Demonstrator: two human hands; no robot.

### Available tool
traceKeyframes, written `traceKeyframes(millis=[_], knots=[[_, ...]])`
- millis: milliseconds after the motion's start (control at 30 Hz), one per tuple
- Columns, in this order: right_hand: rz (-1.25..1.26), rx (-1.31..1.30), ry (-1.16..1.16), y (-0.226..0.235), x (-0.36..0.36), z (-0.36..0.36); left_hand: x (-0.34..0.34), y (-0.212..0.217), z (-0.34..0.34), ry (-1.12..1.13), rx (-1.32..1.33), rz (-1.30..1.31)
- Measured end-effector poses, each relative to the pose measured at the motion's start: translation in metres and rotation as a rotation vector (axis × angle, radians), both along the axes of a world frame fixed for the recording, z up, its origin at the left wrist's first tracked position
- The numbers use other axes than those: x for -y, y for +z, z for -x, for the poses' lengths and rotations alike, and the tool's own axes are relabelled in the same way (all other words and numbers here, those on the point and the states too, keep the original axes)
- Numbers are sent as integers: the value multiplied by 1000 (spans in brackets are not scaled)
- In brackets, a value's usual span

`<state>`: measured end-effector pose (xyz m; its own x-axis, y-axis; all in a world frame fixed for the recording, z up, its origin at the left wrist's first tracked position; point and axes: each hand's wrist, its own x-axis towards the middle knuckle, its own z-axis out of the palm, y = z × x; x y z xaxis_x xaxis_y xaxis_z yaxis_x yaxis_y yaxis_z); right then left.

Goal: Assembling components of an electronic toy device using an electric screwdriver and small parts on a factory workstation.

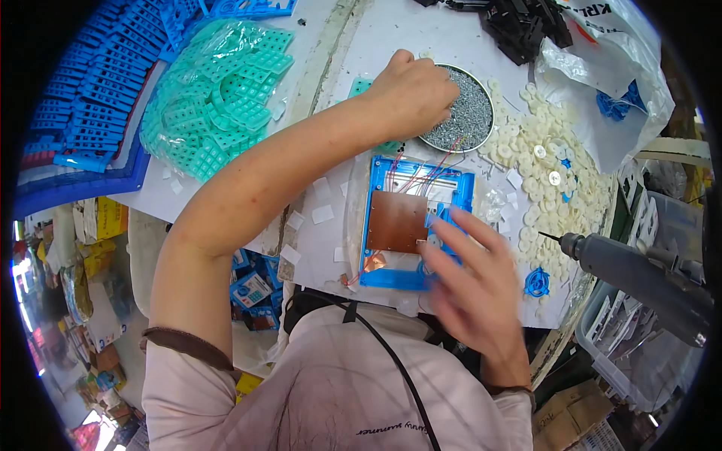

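Note:
My left hand [417, 94] reaches across to the left rim of a round tin of small grey screws [468, 109]. Its fingers are curled in at the screws, and whatever they hold is hidden. Close in front of me lies a blue plastic case [395, 278], open, with a brown circuit board [398, 222] on it. Thin red and white wires [421, 177] run from the board's far side toward the tin. My right hand [477, 282], smeared by motion, hovers at the case's right edge with fingers apart and nothing visible in them.
Green keypads [226, 98] in a clear bag and blue plastic parts [98, 90] pile up on the left. Cream round pieces [556, 165] spread on the right, near a grey power screwdriver [639, 274]. A white plastic bag [602, 75] and black parts [523, 26] lie behind.

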<state>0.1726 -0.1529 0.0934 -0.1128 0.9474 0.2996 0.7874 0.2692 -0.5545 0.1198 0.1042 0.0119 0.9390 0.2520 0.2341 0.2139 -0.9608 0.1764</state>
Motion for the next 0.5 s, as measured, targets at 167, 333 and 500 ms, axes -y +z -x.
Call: traceKeyframes(millis=[167,333,500], knots=[[-1008,-617,-415,50,69,-67,-2,-6,-22,17,138,-78],[-236,-746,-18,50,-3,-113,-12,0,-26,22,14,-99],[-137,-999,140,22,-33,-85,2,20,6,-4,200,-40]])
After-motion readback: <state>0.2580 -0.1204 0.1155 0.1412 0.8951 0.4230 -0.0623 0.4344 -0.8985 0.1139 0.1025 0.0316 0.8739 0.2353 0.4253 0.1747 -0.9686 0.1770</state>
